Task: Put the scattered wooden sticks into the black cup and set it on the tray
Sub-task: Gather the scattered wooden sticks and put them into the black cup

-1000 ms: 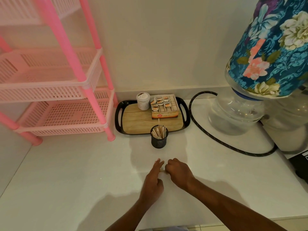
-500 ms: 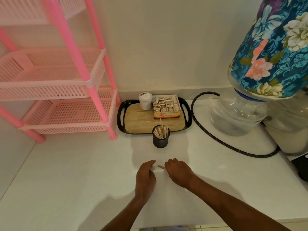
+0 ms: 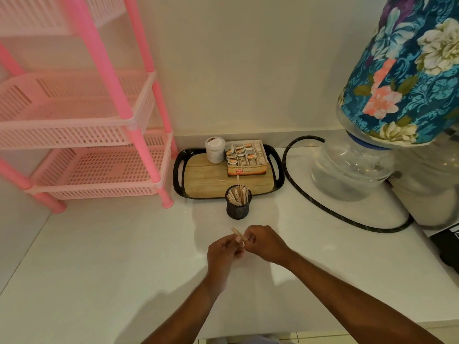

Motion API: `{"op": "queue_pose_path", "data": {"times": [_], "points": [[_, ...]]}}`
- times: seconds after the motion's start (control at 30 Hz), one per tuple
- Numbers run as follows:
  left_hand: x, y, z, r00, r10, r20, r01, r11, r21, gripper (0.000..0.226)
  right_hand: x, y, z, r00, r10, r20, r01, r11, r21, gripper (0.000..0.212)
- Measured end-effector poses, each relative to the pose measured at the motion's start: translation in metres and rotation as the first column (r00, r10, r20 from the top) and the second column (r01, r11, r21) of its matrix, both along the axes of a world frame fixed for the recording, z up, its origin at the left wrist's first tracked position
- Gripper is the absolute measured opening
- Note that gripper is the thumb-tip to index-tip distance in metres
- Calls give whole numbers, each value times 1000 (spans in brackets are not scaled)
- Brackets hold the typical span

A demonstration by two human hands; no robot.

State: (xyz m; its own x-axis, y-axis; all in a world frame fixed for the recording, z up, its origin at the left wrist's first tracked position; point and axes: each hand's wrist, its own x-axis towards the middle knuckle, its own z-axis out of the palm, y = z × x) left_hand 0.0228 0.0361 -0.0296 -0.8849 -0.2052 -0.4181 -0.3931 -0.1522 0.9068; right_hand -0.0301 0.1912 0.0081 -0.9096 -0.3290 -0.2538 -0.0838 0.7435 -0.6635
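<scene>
Head view first: the hands have come up off the counter (image 3: pixel 99 256) since half a second back. The sticks (image 3: pixel 238 235) that lay flat at the fingertips now poke up and to the left from between them. Right hand (image 3: pixel 264 243) pinches them, fingers curled. Left hand (image 3: pixel 222 249) curls in at the same spot, but I can't tell if it grips or only steadies.

Cup (image 3: pixel 238 206) stands on the counter just in front of the tray (image 3: pixel 179 170), not on it yet, and it's already bristling with sticks.

To do this well, I'd line up the ends, tip the bundle upright and lower it into a gap rather than drop it. That cup looks light and crowded, so a free hand on its side should stop a tip-over. One loose stick (image 3: pixel 224 180) lies on the tray and wants collecting too.

Hard to make out: how many sticks are in the pinch, since the fingers hide their lower ends. The arms also cover counter where more could lie
</scene>
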Motion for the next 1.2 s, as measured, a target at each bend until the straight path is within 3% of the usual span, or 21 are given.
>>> {"op": "queue_pose_path", "data": {"times": [0.2,0.33,0.43,0.6,0.73,0.87,1.0,1.1,1.2], "points": [[-23,-8,29,990,74,-123,-76,997,-12,9,-13,-5,16,992,-26,-121,9,990,-143,12],[-45,-12,55,952,-30,-304,-43,972,-230,12,-32,-7,33,953,-102,-285,54,984,-173,10],[-70,-15,75,895,-157,-417,-45,899,-435,11,-51,-11,48,916,-159,-369,80,972,-222,13],[-109,-21,96,810,-251,-530,-83,845,-528,17,-79,-14,65,877,-221,-427,101,953,-286,18],[-125,-23,97,812,-275,-515,-99,804,-587,18,-91,-20,65,865,-229,-447,122,959,-255,21],[-132,-23,89,865,-293,-408,-32,778,-628,21,-97,-22,53,905,-212,-369,166,974,-153,17],[-127,-26,77,900,-227,-372,-85,746,-660,31,-93,-14,34,896,-288,-339,280,957,-72,18],[-120,-34,65,918,-159,-363,-124,753,-646,30,-79,-1,20,887,-333,-321,326,942,-76,7],[-109,-39,51,955,-91,-281,-104,787,-608,29,-60,12,4,958,-198,-206,224,969,107,19]]}}
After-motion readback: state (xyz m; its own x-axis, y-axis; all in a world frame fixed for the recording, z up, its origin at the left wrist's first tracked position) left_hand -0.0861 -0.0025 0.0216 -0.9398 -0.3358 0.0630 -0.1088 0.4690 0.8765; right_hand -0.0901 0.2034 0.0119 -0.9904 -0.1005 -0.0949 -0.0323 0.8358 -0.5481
